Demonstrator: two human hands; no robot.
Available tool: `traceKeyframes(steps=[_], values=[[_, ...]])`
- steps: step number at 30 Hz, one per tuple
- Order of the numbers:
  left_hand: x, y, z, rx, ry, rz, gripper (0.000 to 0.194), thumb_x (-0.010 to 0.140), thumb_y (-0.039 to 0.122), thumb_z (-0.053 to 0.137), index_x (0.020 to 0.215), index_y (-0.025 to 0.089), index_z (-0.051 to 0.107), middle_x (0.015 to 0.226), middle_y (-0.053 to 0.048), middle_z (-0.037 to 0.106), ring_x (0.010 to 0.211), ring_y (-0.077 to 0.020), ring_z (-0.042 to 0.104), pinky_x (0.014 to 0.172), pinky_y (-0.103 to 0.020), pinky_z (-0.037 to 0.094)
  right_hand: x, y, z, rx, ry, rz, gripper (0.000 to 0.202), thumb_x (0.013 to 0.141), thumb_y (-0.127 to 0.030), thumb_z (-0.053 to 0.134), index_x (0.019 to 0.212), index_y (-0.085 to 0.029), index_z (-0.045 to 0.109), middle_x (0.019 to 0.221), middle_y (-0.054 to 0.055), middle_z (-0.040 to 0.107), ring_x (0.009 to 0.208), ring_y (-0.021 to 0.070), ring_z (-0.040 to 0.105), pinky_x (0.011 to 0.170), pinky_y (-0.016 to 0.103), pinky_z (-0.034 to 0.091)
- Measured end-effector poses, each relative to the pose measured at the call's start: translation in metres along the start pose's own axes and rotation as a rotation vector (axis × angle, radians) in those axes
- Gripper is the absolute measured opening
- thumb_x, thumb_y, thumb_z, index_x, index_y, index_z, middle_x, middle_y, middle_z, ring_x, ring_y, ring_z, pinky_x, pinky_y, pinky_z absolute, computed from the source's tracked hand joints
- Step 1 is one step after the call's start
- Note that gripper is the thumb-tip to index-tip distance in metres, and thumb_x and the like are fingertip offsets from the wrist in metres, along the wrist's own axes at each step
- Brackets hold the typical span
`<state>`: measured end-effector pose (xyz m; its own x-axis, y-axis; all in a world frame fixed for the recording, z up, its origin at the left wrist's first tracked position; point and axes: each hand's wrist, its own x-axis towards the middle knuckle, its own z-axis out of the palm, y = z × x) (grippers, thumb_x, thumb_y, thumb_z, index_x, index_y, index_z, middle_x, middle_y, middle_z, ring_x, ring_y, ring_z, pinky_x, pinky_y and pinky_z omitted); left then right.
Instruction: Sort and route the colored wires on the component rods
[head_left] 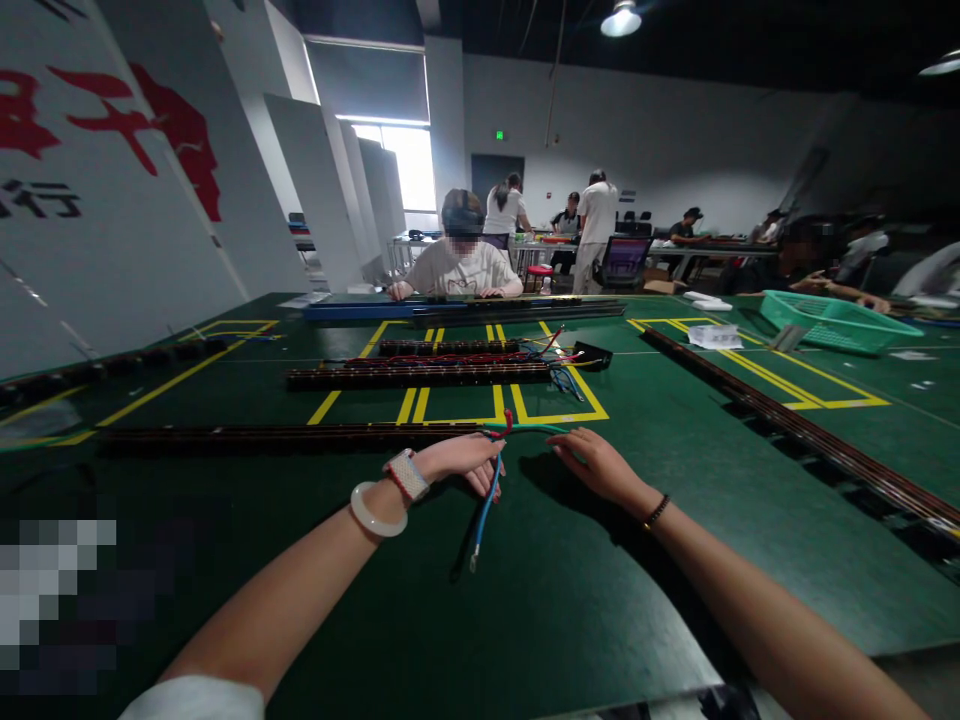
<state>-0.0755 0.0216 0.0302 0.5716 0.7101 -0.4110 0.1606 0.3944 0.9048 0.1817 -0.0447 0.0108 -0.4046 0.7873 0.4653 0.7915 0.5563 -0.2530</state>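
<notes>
Evidently, the green wire is gripped by the fingers of the right hand, its long axis laid sideways, towards the left hand. The blue wire is touched by the left fingers and pointed back towards the wearer; whether it is clamped cannot be told. The dark bar bundle is set leftward of those fingers, its wired end nearer the left hand, on the counter.

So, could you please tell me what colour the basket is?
The basket is light green, best seen in the head view.
</notes>
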Motion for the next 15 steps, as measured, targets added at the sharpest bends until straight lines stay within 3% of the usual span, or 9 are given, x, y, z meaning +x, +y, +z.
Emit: traceKeyframes(steps=[3, 7, 11, 15], values=[[-0.012, 0.029, -0.010, 0.558, 0.007, 0.017, 0.032, 0.087, 0.040, 0.048, 0.071, 0.016, 0.062, 0.062, -0.007, 0.066, 0.059, -0.0177, 0.063, 0.061, -0.027, 0.050, 0.005, -0.025, -0.003, 0.033, 0.083, -0.024, 0.026, 0.096, -0.030, 0.045, 0.113, -0.017, 0.060, 0.096, 0.009, 0.064, 0.089, 0.0176, 0.060, 0.080, 0.034, 0.052], [-0.030, 0.047, -0.045, 0.996, 0.229, 0.330, 0.029, 0.085, 0.044, 0.049, 0.089, 0.019, 0.063, 0.088, -0.007, 0.069, 0.079, -0.0188, 0.063, 0.075, -0.027, 0.048, 0.021, -0.079, 0.003, -0.046, 0.039, -0.268, 0.035, 0.094, -0.029, 0.046, 0.126, -0.018, 0.052, 0.115, 0.011, 0.061, 0.107, 0.0202, 0.056, 0.093, 0.037, 0.049], [-0.035, 0.022, -0.093, 1.359, 0.332, 0.461, 0.050, 0.082, 0.050, 0.053, 0.118, 0.016, 0.057, 0.124, -0.014, 0.058, 0.116, -0.0268, 0.053, 0.102, -0.037, 0.037, 0.050, -0.117, 0.032, -0.243, -0.044, -0.443, 0.055, 0.089, -0.030, 0.054, 0.139, -0.011, 0.041, 0.142, 0.016, 0.045, 0.134, 0.0284, 0.037, 0.114, 0.044, 0.030], [-0.039, -0.010, -0.139, 1.556, 0.392, 0.487, 0.068, 0.083, 0.058, 0.050, 0.135, 0.015, 0.046, 0.149, -0.017, 0.034, 0.139, -0.0309, 0.031, 0.114, -0.046, 0.022, 0.078, -0.110, 0.065, -0.398, -0.059, -0.315, 0.072, 0.081, -0.036, 0.063, 0.142, -0.007, 0.036, 0.148, 0.020, 0.035, 0.140, 0.0340, 0.025, 0.117, 0.052, 0.019]])
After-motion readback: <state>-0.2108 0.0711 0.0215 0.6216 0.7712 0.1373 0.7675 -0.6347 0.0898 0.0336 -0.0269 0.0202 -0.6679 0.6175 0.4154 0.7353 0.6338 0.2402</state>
